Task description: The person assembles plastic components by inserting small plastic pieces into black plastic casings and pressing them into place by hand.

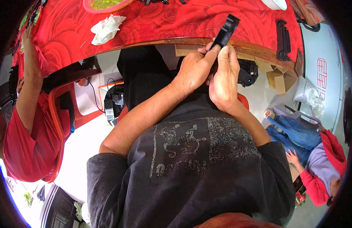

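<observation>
A long black plastic piece (227, 29) with a hollow, channel-like face sticks up from my hands, tilted to the right, over the table's front edge. My left hand (194, 67) grips its lower end, the thumb pressed along it. My right hand (226, 74) closes on the same end from the right, its thumb lying next to the left one. The lower end of the piece is hidden between my fingers. Another black plastic strip (283, 40) lies on the red rose-patterned tablecloth (153, 22) at the right.
A crumpled white tissue (107, 29) and a pink-rimmed bowl (108, 9) are on the table's left half; a white bowl (275, 3) stands far right. Black parts (247, 73) and a cardboard box (281, 80) sit below. People sit at the left (36, 133) and right (320, 159).
</observation>
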The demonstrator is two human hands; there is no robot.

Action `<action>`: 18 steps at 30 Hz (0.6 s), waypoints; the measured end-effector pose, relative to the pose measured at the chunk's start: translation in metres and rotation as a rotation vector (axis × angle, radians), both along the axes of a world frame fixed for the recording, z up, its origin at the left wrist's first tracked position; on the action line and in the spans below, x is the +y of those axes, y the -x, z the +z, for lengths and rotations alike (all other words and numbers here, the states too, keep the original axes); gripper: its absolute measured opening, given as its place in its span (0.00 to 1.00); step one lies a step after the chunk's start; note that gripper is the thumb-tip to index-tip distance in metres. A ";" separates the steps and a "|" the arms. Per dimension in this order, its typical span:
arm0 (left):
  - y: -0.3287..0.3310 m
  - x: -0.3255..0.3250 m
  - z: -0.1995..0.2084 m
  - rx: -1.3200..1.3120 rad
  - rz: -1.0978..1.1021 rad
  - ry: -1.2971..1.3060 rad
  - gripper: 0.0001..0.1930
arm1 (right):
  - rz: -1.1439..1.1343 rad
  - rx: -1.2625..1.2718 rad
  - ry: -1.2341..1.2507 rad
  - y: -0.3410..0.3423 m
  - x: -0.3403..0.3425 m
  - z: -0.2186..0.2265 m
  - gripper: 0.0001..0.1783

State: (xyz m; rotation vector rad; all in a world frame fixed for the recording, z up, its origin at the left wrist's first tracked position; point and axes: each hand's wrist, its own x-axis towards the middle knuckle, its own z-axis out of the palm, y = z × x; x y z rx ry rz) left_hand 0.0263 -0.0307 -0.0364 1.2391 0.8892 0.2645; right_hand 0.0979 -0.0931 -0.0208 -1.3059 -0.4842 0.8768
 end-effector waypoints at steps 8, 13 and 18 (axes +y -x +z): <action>-0.002 -0.007 -0.028 -0.225 0.039 -0.537 0.22 | 0.030 -0.040 -0.010 0.000 -0.002 -0.005 0.17; -0.006 -0.002 -0.030 -0.176 -0.085 -0.432 0.22 | 0.025 0.046 0.009 -0.004 -0.001 0.003 0.17; -0.007 0.003 -0.022 -0.045 -0.085 -0.059 0.31 | 0.033 0.098 -0.057 -0.013 0.001 0.006 0.17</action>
